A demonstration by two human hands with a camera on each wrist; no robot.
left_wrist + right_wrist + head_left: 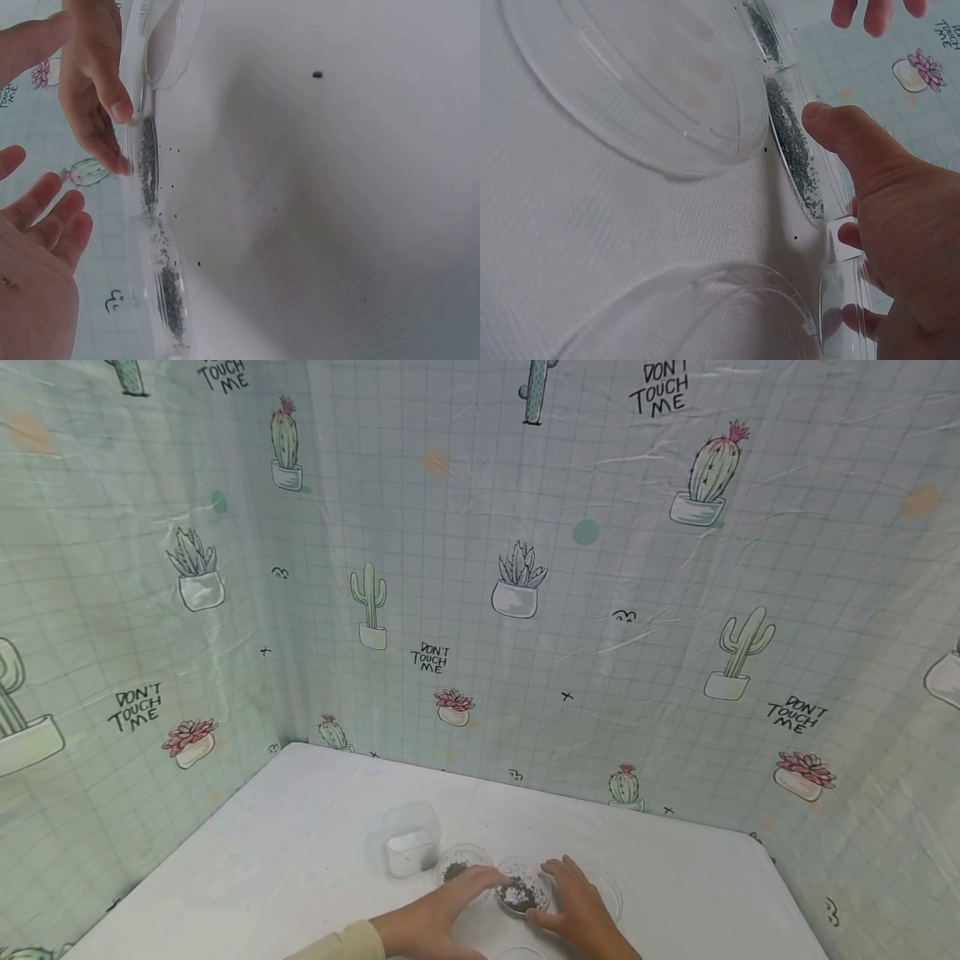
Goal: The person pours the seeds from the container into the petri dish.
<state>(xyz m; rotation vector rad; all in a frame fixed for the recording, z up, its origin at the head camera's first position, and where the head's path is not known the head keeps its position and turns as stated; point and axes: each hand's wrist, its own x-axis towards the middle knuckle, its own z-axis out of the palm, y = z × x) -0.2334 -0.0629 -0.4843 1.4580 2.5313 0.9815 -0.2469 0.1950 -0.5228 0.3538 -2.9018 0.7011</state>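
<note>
Head view puts the round dish (513,911) of dark grains (517,893) flat on the white table (300,827), between the two hands. Being round, it offers no long axis; what counts is which rim faces which hand. Its left rim faces the left hand (442,914), its right rim the right hand (577,902).

Right is the nearer: its thumb lies by the near edge and its fingers by the far right edge, spread around that side, relaxed and not pinching. Whether they touch the rim I cannot tell. Left fingers are parted and loosely bent, holding nothing; they overlap the dish from above, but the left wrist view shows them apart from it.

Just left of the dish stands a second dish (467,847) of grains, with a clear tub (408,814) beyond. A clear lid (619,897) lies on the right, partly behind the right hand.
</note>
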